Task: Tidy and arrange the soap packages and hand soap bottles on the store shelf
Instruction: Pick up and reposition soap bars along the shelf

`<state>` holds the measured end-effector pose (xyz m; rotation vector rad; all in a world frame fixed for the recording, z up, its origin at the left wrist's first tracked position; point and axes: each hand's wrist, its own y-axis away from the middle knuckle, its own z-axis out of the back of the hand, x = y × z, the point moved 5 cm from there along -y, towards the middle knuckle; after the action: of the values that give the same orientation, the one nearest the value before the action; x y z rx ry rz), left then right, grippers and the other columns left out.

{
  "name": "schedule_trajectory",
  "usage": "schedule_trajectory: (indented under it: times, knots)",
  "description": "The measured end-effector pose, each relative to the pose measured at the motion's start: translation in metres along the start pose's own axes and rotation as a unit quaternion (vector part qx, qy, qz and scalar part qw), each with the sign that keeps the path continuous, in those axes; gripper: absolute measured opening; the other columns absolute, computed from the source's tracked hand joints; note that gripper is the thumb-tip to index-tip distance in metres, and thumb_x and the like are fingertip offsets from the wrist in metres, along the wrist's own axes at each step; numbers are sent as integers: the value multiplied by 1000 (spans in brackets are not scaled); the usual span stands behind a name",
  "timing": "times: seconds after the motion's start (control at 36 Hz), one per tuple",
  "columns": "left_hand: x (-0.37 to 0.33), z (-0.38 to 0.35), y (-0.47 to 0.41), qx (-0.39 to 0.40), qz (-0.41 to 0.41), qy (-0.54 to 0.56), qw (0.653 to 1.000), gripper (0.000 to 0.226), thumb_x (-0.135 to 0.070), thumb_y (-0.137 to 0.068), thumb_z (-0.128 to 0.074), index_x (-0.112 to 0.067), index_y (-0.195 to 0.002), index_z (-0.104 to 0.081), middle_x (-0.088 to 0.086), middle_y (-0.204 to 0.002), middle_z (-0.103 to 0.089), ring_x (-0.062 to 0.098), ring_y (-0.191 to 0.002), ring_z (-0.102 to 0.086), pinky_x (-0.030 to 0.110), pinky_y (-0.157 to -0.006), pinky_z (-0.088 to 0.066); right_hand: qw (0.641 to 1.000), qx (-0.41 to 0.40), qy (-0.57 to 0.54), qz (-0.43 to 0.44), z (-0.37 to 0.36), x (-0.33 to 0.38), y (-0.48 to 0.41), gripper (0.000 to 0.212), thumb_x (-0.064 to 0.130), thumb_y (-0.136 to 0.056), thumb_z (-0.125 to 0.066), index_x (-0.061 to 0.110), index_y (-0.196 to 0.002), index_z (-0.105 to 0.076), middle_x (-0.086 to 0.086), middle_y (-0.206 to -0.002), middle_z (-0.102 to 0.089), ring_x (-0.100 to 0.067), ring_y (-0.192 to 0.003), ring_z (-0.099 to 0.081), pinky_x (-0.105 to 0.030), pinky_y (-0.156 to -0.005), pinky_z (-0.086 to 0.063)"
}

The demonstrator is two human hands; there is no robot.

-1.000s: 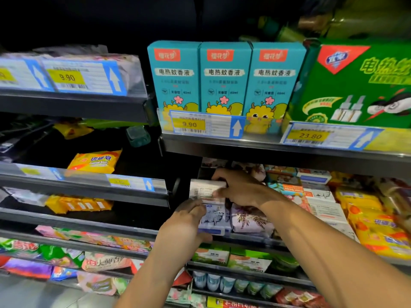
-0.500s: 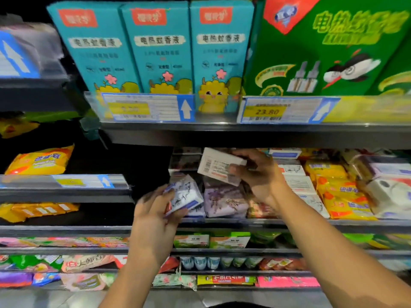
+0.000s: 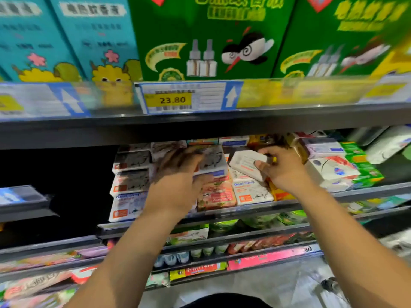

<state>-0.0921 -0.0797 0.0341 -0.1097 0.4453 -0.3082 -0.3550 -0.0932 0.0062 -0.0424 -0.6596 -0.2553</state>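
The left hand [image 3: 175, 181], centre frame, has fingers over and thumb under a goat-print soap package [image 3: 211, 160], apparently settling it onto the row. Motion blur softens the grip. Just left stands a stack of Goat Soap packages [image 3: 131, 183], three by my count, faces outward for shoppers. Right of centre, the right hand [image 3: 283, 171] pinches one tilted white soap box [image 3: 245, 163], probably seeking its slot on the shelf [image 3: 367, 192].
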Motion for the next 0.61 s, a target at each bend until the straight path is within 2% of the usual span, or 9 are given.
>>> schedule_trajectory:
  times: [0.06,0.11,0.17,0.25,0.31,0.42,0.53,0.61]
  knots:
    - [-9,-5,-14,3,-33,-22,999,51,-49,-96,-55,-26,-141,-49,-2,-145,-48,23,-138,-37,36,-105,-40,998,39,53,15,-2,7,6,52,41,-85,-75,25,-132,-57,-2,-119,-50,-17,-105,-55,-26,-81,-40]
    - [-11,-16,-26,57,-20,-67,996,50,-50,-99,-50,-29,-143,-41,-4,-151,-39,21,-141,-30,37,-106,-40,992,69,100,16,-7,10,9,71,47,-80,-78,24,-141,-50,-6,-138,-43,-21,-129,-45,-30,-97,-40]
    - [-9,-25,-34,98,-3,-91,991,49,-50,-100,-48,-30,-143,-39,-4,-151,-38,22,-139,-34,36,-103,-41,991,75,109,20,-10,11,7,73,50,-79,-78,26,-142,-50,-6,-143,-41,-23,-137,-39,-30,-104,-37]
    - [-7,-29,-35,102,13,-77,992,49,-52,-98,-51,-34,-142,-40,-8,-151,-38,21,-137,-38,36,-104,-41,986,92,137,39,-12,12,0,68,53,-82,-74,29,-142,-52,-5,-146,-45,-19,-139,-36,-25,-99,-36]
    - [-7,-29,-34,103,23,-76,992,50,-51,-98,-52,-34,-144,-41,-9,-153,-38,19,-138,-39,33,-104,-40,977,102,177,64,-13,17,-5,63,52,-86,-70,30,-142,-52,-7,-143,-51,-23,-140,-36,-29,-104,-37]
    - [-7,-30,-34,100,30,-67,992,46,-50,-97,-54,-31,-138,-46,-7,-147,-44,20,-133,-43,34,-100,-43,966,113,215,89,-14,29,-12,59,42,-90,-69,30,-145,-48,-9,-133,-61,-28,-124,-54,-34,-98,-47]
    - [-7,-31,-34,113,37,-56,991,45,-49,-97,-55,-30,-136,-47,-7,-144,-46,19,-131,-43,34,-98,-43,963,118,220,104,-20,31,-14,66,43,-87,-73,33,-146,-45,-4,-126,-66,-28,-118,-59,-36,-92,-51]
    - [-6,-32,-35,123,41,-50,990,46,-48,-96,-56,-30,-138,-46,-6,-145,-45,21,-132,-43,37,-101,-44,963,120,212,110,-18,31,-15,58,37,-90,-70,33,-143,-48,-2,-121,-68,-26,-115,-60,-34,-91,-50]
